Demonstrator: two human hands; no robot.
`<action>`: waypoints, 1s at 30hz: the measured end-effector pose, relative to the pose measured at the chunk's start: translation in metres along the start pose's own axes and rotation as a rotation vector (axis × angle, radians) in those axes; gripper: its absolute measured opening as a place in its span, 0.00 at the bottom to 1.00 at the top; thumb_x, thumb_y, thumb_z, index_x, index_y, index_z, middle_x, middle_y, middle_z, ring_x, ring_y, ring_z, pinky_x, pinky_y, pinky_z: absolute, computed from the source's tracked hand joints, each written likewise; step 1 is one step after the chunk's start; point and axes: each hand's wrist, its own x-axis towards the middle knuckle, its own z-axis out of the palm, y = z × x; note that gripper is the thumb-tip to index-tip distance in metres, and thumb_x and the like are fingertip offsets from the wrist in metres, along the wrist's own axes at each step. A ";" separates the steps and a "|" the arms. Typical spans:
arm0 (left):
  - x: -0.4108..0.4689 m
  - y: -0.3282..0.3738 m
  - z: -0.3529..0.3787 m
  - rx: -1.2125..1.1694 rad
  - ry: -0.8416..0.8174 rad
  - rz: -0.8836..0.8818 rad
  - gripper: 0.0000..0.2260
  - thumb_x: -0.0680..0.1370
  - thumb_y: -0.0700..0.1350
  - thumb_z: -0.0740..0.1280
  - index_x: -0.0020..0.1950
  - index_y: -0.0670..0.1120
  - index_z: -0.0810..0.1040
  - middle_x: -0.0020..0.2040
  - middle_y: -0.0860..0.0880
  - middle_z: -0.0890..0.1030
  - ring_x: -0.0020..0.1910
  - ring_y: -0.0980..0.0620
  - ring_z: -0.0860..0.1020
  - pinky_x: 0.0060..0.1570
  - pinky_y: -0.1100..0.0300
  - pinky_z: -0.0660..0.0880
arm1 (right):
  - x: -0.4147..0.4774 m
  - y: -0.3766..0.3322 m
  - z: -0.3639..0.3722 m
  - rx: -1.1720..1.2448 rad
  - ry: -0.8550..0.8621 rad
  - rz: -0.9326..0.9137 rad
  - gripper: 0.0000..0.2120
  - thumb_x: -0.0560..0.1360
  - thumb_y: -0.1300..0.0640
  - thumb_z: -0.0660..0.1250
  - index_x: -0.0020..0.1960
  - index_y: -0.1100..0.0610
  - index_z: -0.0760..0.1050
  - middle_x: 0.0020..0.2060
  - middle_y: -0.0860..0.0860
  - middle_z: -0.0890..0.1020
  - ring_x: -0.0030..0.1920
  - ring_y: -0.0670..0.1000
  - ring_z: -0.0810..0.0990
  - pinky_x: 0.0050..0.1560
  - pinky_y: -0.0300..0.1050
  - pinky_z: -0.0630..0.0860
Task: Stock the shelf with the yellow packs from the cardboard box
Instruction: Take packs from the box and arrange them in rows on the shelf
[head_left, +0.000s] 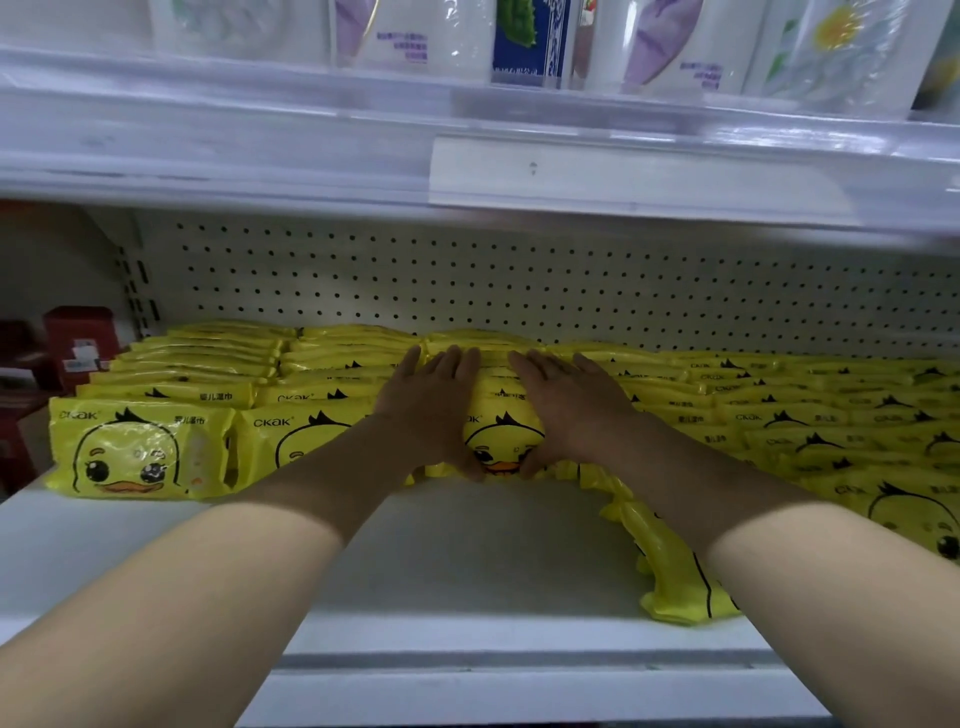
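Pressing flat with left hand (436, 410) and right hand (566, 410), fingers straight, nothing clenched, on top of the middle row of yellow packs (501, 434); thumbs touching the front pack's duck face. Standing in tight rows on the white shelf (441, 561), before the pegboard back panel (519, 280).

Lined up at twelve o'clock, white pouches (415, 36) flanking a blue pack (530, 41); at nine o'clock, red boxes (78, 332).

Head view, close, facing the shelf (457, 561)
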 end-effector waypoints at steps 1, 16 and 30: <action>-0.001 -0.001 -0.001 -0.015 -0.015 0.018 0.66 0.59 0.71 0.74 0.79 0.44 0.36 0.81 0.45 0.45 0.80 0.50 0.45 0.77 0.46 0.40 | -0.002 0.002 -0.001 0.020 -0.014 -0.019 0.69 0.59 0.31 0.77 0.80 0.51 0.34 0.81 0.52 0.44 0.81 0.51 0.45 0.79 0.55 0.43; 0.021 -0.025 -0.015 -0.267 -0.275 0.032 0.59 0.62 0.77 0.64 0.80 0.51 0.39 0.81 0.52 0.42 0.79 0.53 0.41 0.76 0.53 0.37 | -0.001 0.033 -0.006 0.545 -0.123 0.141 0.34 0.75 0.27 0.33 0.79 0.35 0.39 0.80 0.43 0.45 0.80 0.55 0.38 0.77 0.54 0.38; -0.075 -0.128 -0.030 -0.248 -0.213 -0.128 0.59 0.63 0.67 0.74 0.80 0.53 0.39 0.81 0.52 0.44 0.79 0.51 0.42 0.74 0.54 0.36 | -0.013 -0.049 -0.038 0.376 0.009 -0.033 0.40 0.78 0.29 0.50 0.81 0.46 0.40 0.81 0.48 0.46 0.80 0.48 0.42 0.78 0.50 0.37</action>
